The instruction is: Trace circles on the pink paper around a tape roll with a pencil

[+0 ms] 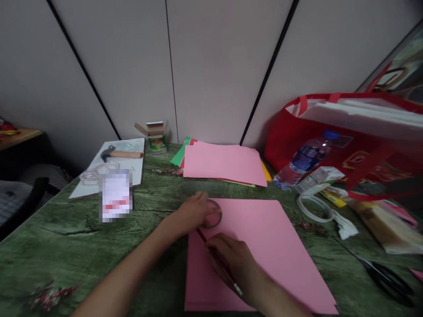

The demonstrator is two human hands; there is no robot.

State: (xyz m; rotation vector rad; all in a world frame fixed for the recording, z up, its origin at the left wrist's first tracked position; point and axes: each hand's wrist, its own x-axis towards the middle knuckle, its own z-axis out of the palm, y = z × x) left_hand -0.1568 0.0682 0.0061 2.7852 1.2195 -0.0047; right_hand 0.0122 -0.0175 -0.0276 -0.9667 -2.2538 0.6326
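Note:
A sheet of pink paper [264, 246] lies in front of me on the green table, with at least one more sheet under it. Near its top left corner rests a round dark-rimmed disc [214, 219], pink showing inside the rim. My left hand [194, 211] presses the disc down, its fingers bent over the left side. Gripped in my right hand [236, 259] is a dark red pencil [223, 264], its tip at the paper's left edge, just below the disc. Part of the disc is hidden by my left fingers.
Behind lies a stack of coloured paper [224, 163]. To the left are a hammer [125, 154], a small open box [157, 141] and a blurred-out device [115, 196]. At right are a water bottle [304, 158], tape roll [315, 209], scissors [383, 273] and red bag [280, 136].

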